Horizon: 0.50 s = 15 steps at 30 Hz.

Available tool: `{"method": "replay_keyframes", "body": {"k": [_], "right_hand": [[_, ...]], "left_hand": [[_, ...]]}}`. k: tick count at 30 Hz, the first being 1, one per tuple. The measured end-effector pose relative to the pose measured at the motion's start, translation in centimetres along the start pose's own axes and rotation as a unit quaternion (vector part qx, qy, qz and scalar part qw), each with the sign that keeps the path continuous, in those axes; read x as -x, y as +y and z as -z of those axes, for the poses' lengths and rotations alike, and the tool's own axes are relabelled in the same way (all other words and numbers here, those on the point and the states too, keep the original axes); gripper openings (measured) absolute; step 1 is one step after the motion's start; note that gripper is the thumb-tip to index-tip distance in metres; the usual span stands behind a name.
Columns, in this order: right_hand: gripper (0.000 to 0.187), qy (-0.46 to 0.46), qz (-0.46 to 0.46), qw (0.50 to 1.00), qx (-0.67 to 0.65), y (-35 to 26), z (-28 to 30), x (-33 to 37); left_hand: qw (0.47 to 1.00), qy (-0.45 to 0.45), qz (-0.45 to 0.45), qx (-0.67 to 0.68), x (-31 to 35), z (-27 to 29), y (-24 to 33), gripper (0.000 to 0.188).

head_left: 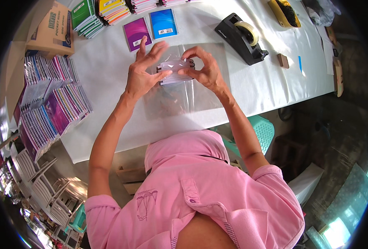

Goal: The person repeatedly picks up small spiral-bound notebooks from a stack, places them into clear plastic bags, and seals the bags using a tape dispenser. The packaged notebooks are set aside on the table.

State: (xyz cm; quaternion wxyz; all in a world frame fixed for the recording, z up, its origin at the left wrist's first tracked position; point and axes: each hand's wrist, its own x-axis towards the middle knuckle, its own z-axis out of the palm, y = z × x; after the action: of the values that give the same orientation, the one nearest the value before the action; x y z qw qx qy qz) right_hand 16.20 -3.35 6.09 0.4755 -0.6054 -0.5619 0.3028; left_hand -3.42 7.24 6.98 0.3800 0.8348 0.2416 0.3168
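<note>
A small stack of spiral notebooks stands in front of me, its page edges showing under shiny clear plastic film. More of this transparent plastic sheet lies spread flat beneath it. At the stack's left side is my left hand, fingers spread and slightly blurred, the thumb tip against the stack. My right hand is curled at the right side, thumb and forefinger bent around a fold of the film over the stack. Just beyond the hands lie a purple notebook and a blue notebook.
A black tape dispenser stands to the right, near a small brown block and a blue strip. Wrapped notebook bundles and a cardboard box occupy the left. Notebook stacks line the far edge; a yellow-framed brush lies far right.
</note>
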Motion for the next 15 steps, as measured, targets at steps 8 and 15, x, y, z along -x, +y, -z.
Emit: {"method": "replay_keyframes", "body": {"k": [8,15], "right_hand": [[0.022,-0.041,-0.174,0.952,-0.248,-0.2,0.0,-1.3],[0.023,-0.047,-0.108,0.976,-0.184,-0.3,-0.4,-0.9]], "left_hand": [[0.856,-0.320,0.278,0.296,-3.1,1.3,-3.5,0.051],[0.872,-0.364,0.214,0.247,-3.5,1.8,-2.5,0.038]]}}
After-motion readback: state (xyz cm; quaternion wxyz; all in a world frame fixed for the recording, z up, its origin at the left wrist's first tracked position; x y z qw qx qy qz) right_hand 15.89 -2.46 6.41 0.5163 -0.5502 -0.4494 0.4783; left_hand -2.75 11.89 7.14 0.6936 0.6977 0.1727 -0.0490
